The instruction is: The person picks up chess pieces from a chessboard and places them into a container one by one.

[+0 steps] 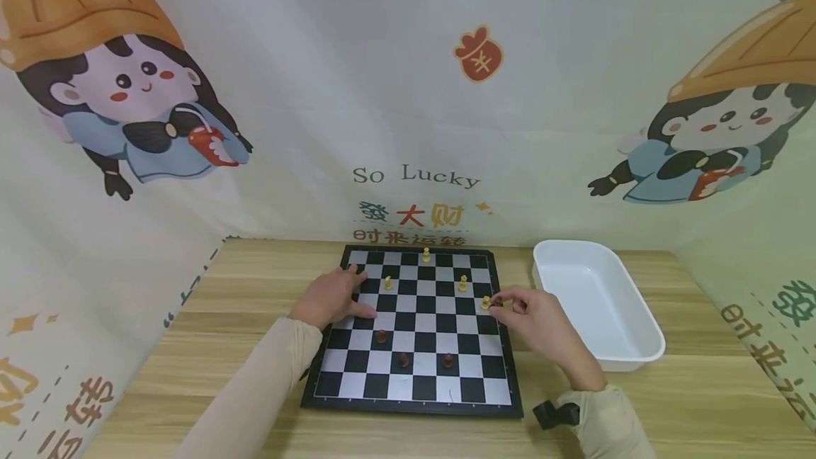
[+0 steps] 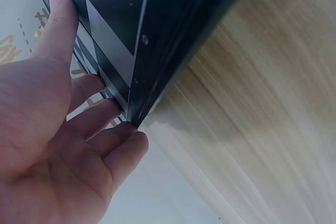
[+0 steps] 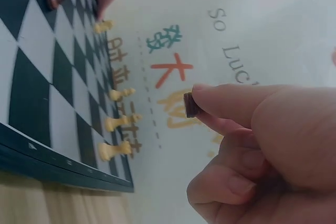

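Note:
A black-and-white chessboard [image 1: 408, 408] with a dark frame lies on the table. My right hand [image 1: 542, 321] pinches a dark reddish-brown chess piece [image 3: 190, 105] between thumb and forefinger, mostly covered by the fingertips. Just beside those fingertips, in the head view, a yellow chess piece [image 1: 486, 302] stands near the board's right side. My left hand [image 1: 330, 296] rests on the left side of the board, thumb on the squares and fingers along the edge. Brown chess pieces stand nearer the front, at left [image 1: 381, 336], middle [image 1: 404, 359] and right [image 1: 448, 360].
More yellow pieces stand towards the back: one far piece [image 1: 426, 254], a left piece [image 1: 387, 282] and a right piece [image 1: 462, 282]. A white plastic tub [image 1: 644, 356] sits right of the board on the wooden table [image 1: 242, 289]. A printed cloth [image 1: 306, 91] hangs behind.

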